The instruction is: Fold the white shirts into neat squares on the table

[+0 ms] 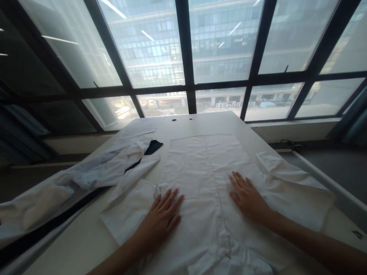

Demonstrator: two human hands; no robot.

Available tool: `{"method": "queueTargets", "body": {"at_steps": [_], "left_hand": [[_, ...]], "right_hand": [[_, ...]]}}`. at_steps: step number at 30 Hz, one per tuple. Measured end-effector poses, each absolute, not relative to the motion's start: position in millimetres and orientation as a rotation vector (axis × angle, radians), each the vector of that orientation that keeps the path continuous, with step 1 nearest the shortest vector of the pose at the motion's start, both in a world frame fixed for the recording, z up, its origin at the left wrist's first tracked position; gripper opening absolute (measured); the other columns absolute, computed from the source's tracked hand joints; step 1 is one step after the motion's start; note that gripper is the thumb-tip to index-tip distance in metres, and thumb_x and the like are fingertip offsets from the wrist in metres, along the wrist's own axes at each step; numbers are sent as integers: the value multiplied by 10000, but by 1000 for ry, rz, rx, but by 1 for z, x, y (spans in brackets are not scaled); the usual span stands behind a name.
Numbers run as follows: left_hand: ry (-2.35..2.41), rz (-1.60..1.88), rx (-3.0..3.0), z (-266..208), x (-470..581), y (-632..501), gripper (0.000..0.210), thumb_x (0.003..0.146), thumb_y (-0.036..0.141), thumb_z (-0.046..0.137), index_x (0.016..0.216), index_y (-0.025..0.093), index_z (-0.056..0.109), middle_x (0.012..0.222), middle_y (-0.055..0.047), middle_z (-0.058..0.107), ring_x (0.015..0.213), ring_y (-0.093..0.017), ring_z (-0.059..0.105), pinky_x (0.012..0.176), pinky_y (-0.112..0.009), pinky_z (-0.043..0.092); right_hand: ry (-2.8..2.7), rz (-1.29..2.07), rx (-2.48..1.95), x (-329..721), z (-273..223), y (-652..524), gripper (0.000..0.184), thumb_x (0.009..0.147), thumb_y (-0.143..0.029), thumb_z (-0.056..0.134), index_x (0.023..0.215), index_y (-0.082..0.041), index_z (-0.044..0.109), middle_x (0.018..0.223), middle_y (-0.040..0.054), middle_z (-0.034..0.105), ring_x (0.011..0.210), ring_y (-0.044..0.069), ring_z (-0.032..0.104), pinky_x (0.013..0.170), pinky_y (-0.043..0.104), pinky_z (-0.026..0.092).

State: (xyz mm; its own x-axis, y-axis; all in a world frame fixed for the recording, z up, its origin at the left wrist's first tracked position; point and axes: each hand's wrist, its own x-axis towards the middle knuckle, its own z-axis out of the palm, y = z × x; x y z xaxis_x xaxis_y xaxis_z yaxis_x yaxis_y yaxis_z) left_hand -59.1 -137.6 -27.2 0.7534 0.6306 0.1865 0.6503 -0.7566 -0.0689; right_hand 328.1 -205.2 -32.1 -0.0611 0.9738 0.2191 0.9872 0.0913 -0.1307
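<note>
A white shirt-like garment point(197, 225) is spread on the white table, its centre seam running away from me and its collar-like gathered end nearest me. My left hand point(163, 215) lies flat on its left side, fingers apart, close to a stitched patch that looks like a pocket. On the right side of the cloth rests my right hand point(248, 196), palm down with fingers stretched out. Neither hand grips anything. A sleeve point(123, 214) fans out to the left, and another sleeve point(298, 187) lies folded over to the right.
Along the left edge of the table point(212, 124), rumpled white cloth point(94, 168) with black parts is heaped. Thin white sheets point(137, 126) lie behind it. Small dark items sit at the far end. Large windows point(218, 49) rise beyond, and a white rail point(323, 175) runs on the right.
</note>
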Motion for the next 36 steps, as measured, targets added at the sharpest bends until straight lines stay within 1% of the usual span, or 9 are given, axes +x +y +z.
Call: {"method": "queueTargets", "body": {"at_steps": [4, 7, 10, 13, 18, 25, 28, 32, 36], "left_hand": [[-1042, -206, -2814, -27, -60, -142, 587, 1059, 499, 395, 1609, 381, 225, 1661, -31, 266, 1515, -302, 295, 1189, -536, 325], [-1053, -205, -2826, -26, -58, -138, 586, 1062, 497, 385, 1610, 379, 217, 1668, -27, 245, 1523, -296, 274, 1199, -528, 309], [-1086, -207, -2845, -27, -54, -126, 584, 1060, 512, 373, 1609, 379, 223, 1672, -15, 226, 1529, -289, 259, 1212, -521, 287], [-1133, -176, -2861, -26, -45, -104, 574, 1060, 535, 346, 1604, 380, 248, 1672, -3, 213, 1538, -284, 230, 1227, -529, 251], [-1174, -155, -2875, -23, -29, -69, 573, 1065, 541, 301, 1602, 342, 280, 1673, -16, 210, 1546, -279, 200, 1235, -533, 222], [-1164, -174, -2873, -26, -27, -59, 571, 1064, 547, 300, 1594, 337, 306, 1669, -29, 225, 1540, -295, 216, 1224, -550, 233], [-1177, -155, -2878, -25, -27, -59, 576, 1063, 552, 290, 1596, 334, 305, 1670, -29, 221, 1541, -295, 214, 1225, -546, 230], [-1199, -131, -2884, -24, -26, -57, 580, 1063, 554, 278, 1598, 331, 298, 1673, -28, 208, 1544, -298, 203, 1223, -553, 226], [-1180, -160, -2885, -28, -27, -54, 573, 1065, 550, 281, 1599, 344, 284, 1675, -22, 203, 1546, -291, 196, 1224, -555, 220]], "right_hand": [[-2042, -78, -2072, 337, -45, -225, 585, 1020, -391, 368, 1541, -131, 426, 1626, 140, 345, 1523, 273, 267, 1210, 510, 277], [-2047, -82, -2094, 343, -52, -225, 592, 1026, -426, 355, 1546, -153, 427, 1635, 124, 329, 1524, 269, 266, 1218, 511, 253], [-2050, -116, -2090, 349, -54, -213, 596, 1031, -437, 341, 1555, -164, 416, 1649, 118, 294, 1531, 263, 244, 1228, 508, 219], [-2063, -132, -2092, 356, -54, -190, 607, 1033, -439, 338, 1561, -147, 401, 1650, 138, 282, 1535, 268, 230, 1232, 507, 194], [-2108, -110, -2109, 368, -46, -149, 623, 1039, -433, 329, 1578, -123, 360, 1652, 151, 272, 1536, 281, 222, 1223, 520, 205], [-2141, -81, -2062, 377, -44, -137, 619, 1048, -459, 298, 1586, -157, 352, 1655, 133, 272, 1536, 268, 226, 1224, 509, 206], [-2151, -121, -2077, 395, -45, -135, 613, 1052, -463, 284, 1583, -167, 361, 1652, 136, 282, 1534, 267, 234, 1223, 502, 209], [-2069, -215, -2228, 439, -45, -134, 604, 1053, -457, 284, 1570, -162, 387, 1647, 151, 291, 1537, 280, 222, 1220, 521, 196], [-1962, -220, -2308, 474, -42, -138, 593, 1053, -447, 311, 1567, -161, 387, 1655, 146, 278, 1534, 250, 236, 1211, 453, 241]]}}
